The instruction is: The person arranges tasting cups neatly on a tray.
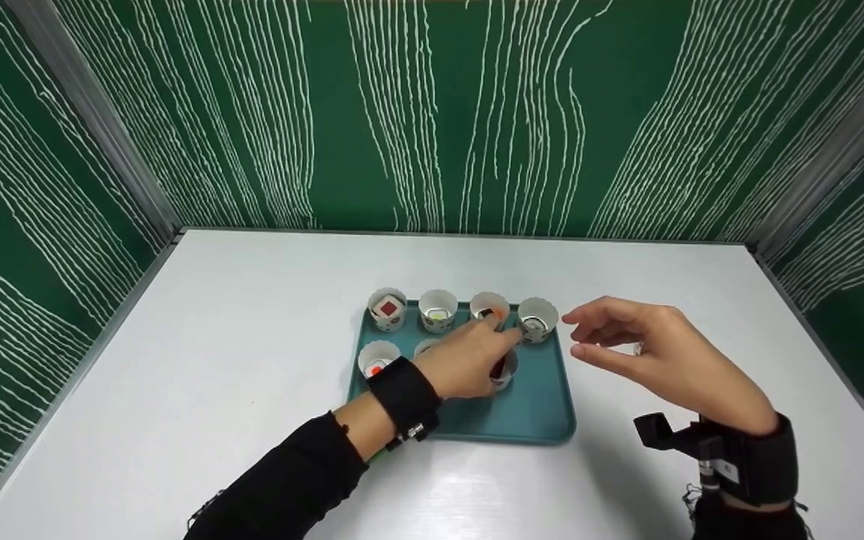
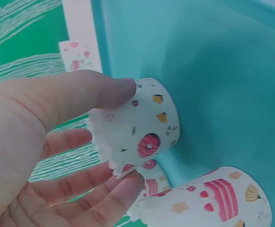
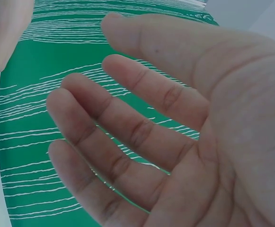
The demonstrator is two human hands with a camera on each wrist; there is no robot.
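My left hand [image 1: 469, 358] reaches over the teal tray [image 1: 529, 420] and grips a paper cupcake cup [image 2: 151, 123], thumb on one side and fingers around the other. In the head view this cup stands in the front row, partly hidden by the hand, with something dark inside. Another printed cup [image 2: 213, 201] is beside it in the left wrist view. My right hand [image 1: 638, 341] hovers to the right of the tray, fingers loosely bent and thumb apart, holding nothing. The back-right cup [image 1: 537, 321] is nearest to it.
The back row also has a cup with a red-and-white piece [image 1: 388, 309], a cup with a yellowish piece [image 1: 438, 311] and one with something orange [image 1: 490, 306]. At front left is a cup with an orange-red dot [image 1: 379, 361]. Green walls with white lines enclose the white table [image 1: 252, 360].
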